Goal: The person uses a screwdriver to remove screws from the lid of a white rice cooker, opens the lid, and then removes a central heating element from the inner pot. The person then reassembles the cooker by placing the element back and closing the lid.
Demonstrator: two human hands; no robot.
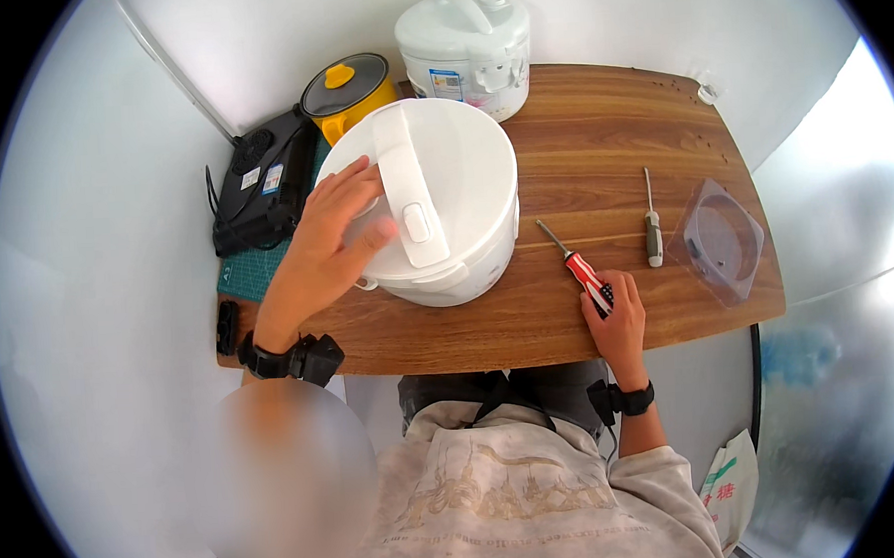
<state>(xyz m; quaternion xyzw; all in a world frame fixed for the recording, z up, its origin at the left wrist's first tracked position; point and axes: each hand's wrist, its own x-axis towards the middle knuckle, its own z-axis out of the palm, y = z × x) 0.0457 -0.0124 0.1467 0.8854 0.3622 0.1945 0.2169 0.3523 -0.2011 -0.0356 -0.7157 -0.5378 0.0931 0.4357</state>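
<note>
On the worktop (pixel 581 153), a yellow pot (pixel 348 106) and a patterned white cooker (pixel 463 64) stand behind the large white cooker (pixel 473 193), which partly hides both. A grey-handled screwdriver (pixel 654 242) and a clear plastic tray (pixel 735 241) lie to the right. The left grip (pixel 327 229) is spread at the large cooker's lid handle (pixel 407 171); the right grip (pixel 620 319) curls round the red-and-white screwdriver (pixel 583 273), its shaft pointing away from the person.

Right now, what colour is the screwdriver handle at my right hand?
The screwdriver handle is red, white and black, clearest in the head view.
</note>
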